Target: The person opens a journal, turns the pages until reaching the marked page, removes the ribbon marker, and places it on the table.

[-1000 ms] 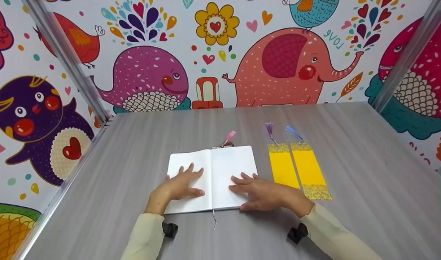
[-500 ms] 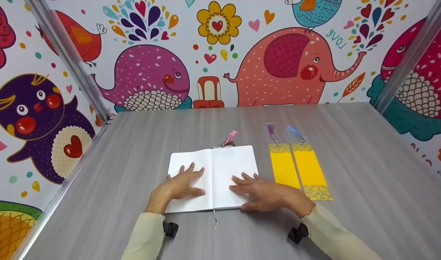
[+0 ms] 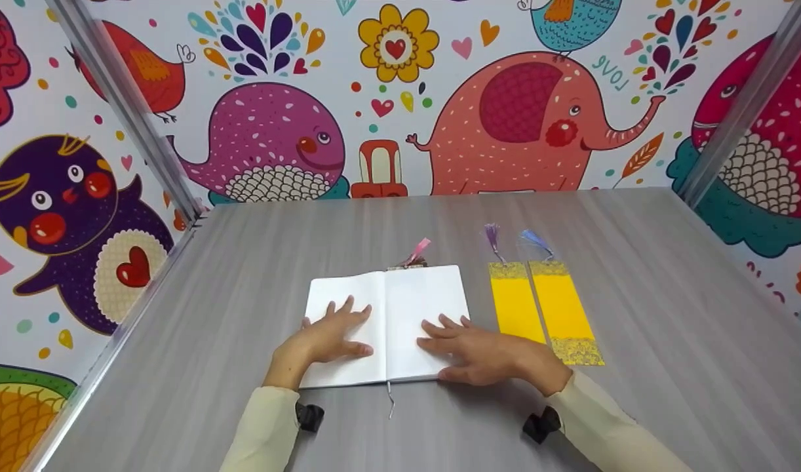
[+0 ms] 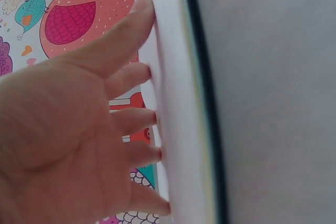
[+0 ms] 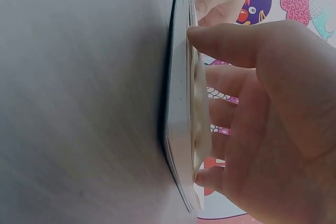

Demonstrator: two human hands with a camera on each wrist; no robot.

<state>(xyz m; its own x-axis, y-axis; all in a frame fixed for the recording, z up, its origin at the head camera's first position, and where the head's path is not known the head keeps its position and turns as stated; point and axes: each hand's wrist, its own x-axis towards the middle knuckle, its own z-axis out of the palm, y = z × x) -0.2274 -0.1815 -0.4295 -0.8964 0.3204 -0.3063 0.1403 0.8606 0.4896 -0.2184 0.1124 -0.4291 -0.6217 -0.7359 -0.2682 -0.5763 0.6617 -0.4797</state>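
Note:
An open notebook (image 3: 417,295) with blank white pages lies flat in the middle of the table. My left hand (image 3: 328,337) rests on its left page, fingers spread, fingertips touching the paper. On the right page lies my right hand (image 3: 476,347), also spread, its thumb by the lower edge. The right wrist view shows the notebook's thick page block (image 5: 179,87) from the side, with the thumb on its edge. A pink tassel (image 3: 419,249) sticks out past the top edge; what it hangs from is mostly hidden. A thin ribbon (image 3: 390,400) trails from the bottom of the spine.
Right of the notebook lie two yellow bookmarks, one with a purple tassel (image 3: 492,239) and one with a blue tassel (image 3: 537,242). The right forearm partly covers the nearer bookmark (image 3: 515,301). Printed walls (image 3: 387,111) border the grey table (image 3: 243,262) at the back and sides.

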